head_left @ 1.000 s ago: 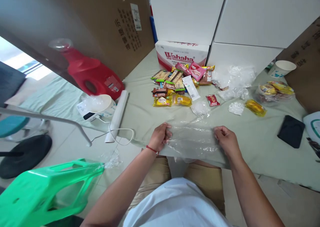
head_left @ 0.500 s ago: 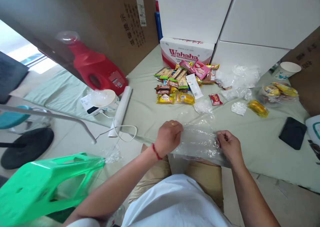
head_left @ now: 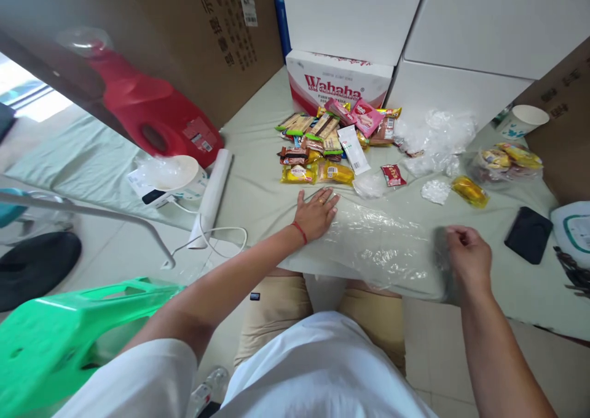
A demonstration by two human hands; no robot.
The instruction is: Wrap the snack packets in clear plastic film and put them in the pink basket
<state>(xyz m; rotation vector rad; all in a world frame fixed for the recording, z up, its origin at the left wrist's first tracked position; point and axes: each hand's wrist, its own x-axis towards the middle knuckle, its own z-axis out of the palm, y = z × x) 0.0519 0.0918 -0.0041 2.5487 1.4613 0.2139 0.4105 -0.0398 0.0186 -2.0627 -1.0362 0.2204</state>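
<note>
Taking the clear plastic sheet (head_left: 387, 246) as the middle of a clock face, with 12 o'clock pointing away from the person, the sheet lies at the near edge of the cloth-covered tabletop (head_left: 258, 172), wrinkled and shiny. Of the hands, the left hand (head_left: 317, 214) sits at 10 o'clock, palm down with its fingers spread, at the sheet's left end. The right hand (head_left: 470, 255), at 3 o'clock, has thumb and fingers drawn together, pinching the sheet's right end. At 11 o'clock is a pile of wrapped snacks (head_left: 322, 140), with a printed carton (head_left: 341, 77) just behind it. A small red packet (head_left: 393, 175) lies at 12 o'clock, crumpled clear plastic (head_left: 436, 138) at 1 o'clock, and a yellow packet (head_left: 469, 191) at 2 o'clock, with more snacks in a clear container (head_left: 504, 178) beyond it. A flat black object (head_left: 528, 235) rests at 3 o'clock, past the right hand. Well apart, a red jug (head_left: 159, 110) leans at 10 o'clock and a green stool (head_left: 59, 332) stands at 8 o'clock.
</note>
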